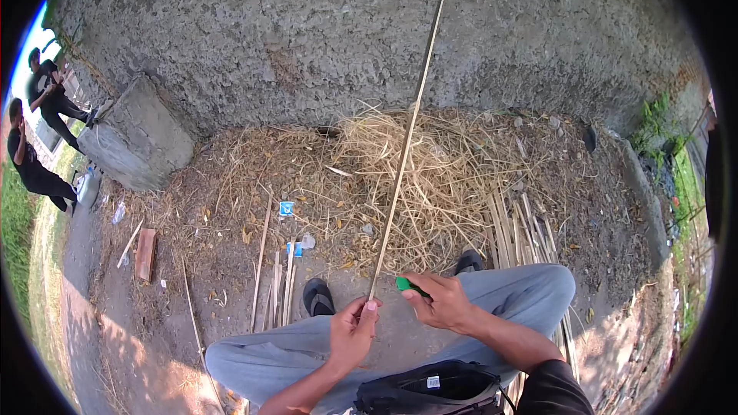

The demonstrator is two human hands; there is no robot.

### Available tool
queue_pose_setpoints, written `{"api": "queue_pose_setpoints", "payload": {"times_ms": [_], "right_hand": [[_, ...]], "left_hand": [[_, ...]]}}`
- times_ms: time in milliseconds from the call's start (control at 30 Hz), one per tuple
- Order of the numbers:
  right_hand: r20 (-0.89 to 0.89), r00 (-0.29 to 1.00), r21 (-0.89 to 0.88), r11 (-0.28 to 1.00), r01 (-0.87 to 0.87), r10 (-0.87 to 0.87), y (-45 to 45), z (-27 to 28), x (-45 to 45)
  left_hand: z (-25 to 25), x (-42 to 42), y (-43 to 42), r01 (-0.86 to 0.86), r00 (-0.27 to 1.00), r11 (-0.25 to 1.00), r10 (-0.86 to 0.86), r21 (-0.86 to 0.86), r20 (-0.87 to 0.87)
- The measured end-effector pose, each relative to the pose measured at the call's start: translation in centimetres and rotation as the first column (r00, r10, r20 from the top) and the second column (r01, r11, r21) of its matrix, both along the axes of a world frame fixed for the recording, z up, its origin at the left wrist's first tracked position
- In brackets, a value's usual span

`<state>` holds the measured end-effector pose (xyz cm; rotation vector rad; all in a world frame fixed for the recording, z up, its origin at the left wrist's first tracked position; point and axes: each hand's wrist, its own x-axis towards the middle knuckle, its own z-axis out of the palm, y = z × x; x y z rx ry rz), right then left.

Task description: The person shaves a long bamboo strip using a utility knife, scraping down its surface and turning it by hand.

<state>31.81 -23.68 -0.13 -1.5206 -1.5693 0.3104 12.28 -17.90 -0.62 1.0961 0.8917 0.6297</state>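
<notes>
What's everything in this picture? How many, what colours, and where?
Wall: one, grey, top
Concrete block: one, grey, upper left
Brick: one, reddish, left
People: two, dark clothes, far left
Long strip: one, tan, middle
Loose strips: several, tan, both sides
Straw pile: one, yellowish, by wall
Small packets: two, blue, left of centre
Plants: uncounted, green, both edges
Bag: one, black, bottom
Small object: one, green, lower middle
Footwear: two, dark, lower middle
Legs: two, grey-blue trousers, bottom
Left hand: one, bare, gripping long strip
Right hand: one, bare, gripping small object
</notes>
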Motion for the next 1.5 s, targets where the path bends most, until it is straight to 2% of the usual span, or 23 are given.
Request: {"api": "queue_pose_setpoints", "payload": {"times_ms": [133,333,467,533,567,633,667,733,767,833,867,933,967,1033,1100,1133,1200,1233,1300,1333,1400,1500], "right_hand": [[-0.094,0.995,0.046,0.999,0.021,-0.017,0.3,-0.3,0.2],[0.022,0.995,0.035,0.994,-0.100,0.099,0.2,-0.3,0.1],[-0.036,0.996,-0.047,0.995,-0.084,0.082,0.1,-0.6,0.3],[-0.134,0.991,0.141,0.990,0.013,0.006,0.4,-1.6,0.6],[-0.132,0.991,0.146,0.989,0.022,-0.003,0.3,-1.6,1.1],[-0.329,0.936,-0.039,0.992,0.117,-0.123,0.4,-1.2,2.6],[-0.328,0.936,-0.034,0.991,0.126,-0.131,0.9,-0.9,3.1],[-0.608,0.758,-0.011,0.958,0.287,-0.234,2.3,-0.1,4.4],[-0.610,0.756,-0.006,0.955,0.297,-0.239,2.9,0.0,5.5],[-0.761,0.583,-0.068,0.929,0.364,-0.284,3.8,0.4,8.0],[-0.763,0.580,-0.060,0.924,0.378,-0.287,3.9,1.4,8.9],[-0.925,0.341,-0.021,0.919,0.395,-0.168,4.2,3.5,10.6],[-0.929,0.357,0.054,0.923,0.382,-0.094,4.2,4.0,11.6],[-0.943,0.332,0.101,0.911,0.400,-0.041,4.2,5.3,12.8],[-0.967,0.254,0.128,0.892,0.433,0.015,4.1,6.0,13.1],[-0.969,0.247,0.128,0.890,0.437,0.018,4.1,5.9,13.0],[-0.944,0.307,0.001,0.927,0.375,-0.123,3.9,5.3,12.4],[-0.946,0.299,-0.004,0.928,0.373,-0.124,3.9,4.9,12.0],[-0.933,0.282,-0.107,0.919,0.379,-0.225,4.2,4.3,11.0],[-0.922,0.273,-0.158,0.910,0.382,-0.275,4.3,4.2,10.5],[-0.914,0.262,-0.184,0.891,0.415,-0.311,4.5,4.4,9.7],[-0.944,0.258,-0.130,0.950,0.284,-0.207,4.4,4.1,10.2]], "left_hand": [[-0.6,0.0,-0.3,-0.054,0.998,0.992,0.058,0.110,-0.035],[-1.9,0.4,-1.1,-0.041,0.984,0.957,0.089,0.286,-0.157],[-2.6,0.4,-1.3,-0.053,0.980,0.935,0.116,0.350,-0.162],[-2.8,0.6,-1.1,-0.044,0.980,0.929,0.111,0.367,-0.164],[-2.9,0.6,-1.1,-0.051,0.980,0.924,0.119,0.378,-0.159],[-3.3,0.5,-0.7,-0.049,0.982,0.917,0.117,0.395,-0.151],[-3.5,0.3,-0.4,-0.034,0.979,0.900,0.117,0.435,-0.165],[-3.6,0.0,0.3,-0.011,0.978,0.878,0.108,0.478,-0.177],[-3.3,-0.2,0.6,0.013,0.969,0.845,0.122,0.534,-0.217],[-3.3,-0.6,1.3,0.023,0.958,0.806,0.152,0.592,-0.244],[-3.5,-1.1,1.5,0.035,0.960,0.801,0.139,0.598,-0.242],[-3.8,-2.2,2.5,-0.004,0.955,0.663,0.224,0.748,-0.193],[-2.6,-2.6,2.9,0.002,0.957,0.656,0.217,0.754,-0.192],[0.5,-4.6,3.1,0.113,0.886,0.413,0.370,0.903,-0.280],[2.4,-7.7,3.2,0.297,0.810,0.239,0.449,0.925,-0.376],[2.9,-9.3,2.8,0.305,0.809,0.234,0.448,0.923,-0.381],[3.5,-12.2,1.6,0.569,0.593,0.093,0.641,0.817,-0.486],[3.9,-13.1,1.1,0.576,0.588,0.095,0.642,0.812,-0.492],[4.6,-14.5,0.1,0.680,0.533,-0.097,0.747,0.727,-0.398],[5.7,-14.1,-0.3,0.685,0.528,-0.094,0.748,0.723,-0.403],[7.9,-12.5,-0.4,0.622,0.601,-0.275,0.767,0.733,-0.223],[6.7,-12.5,0.5,0.610,0.563,-0.255,0.806,0.750,-0.183]]}}
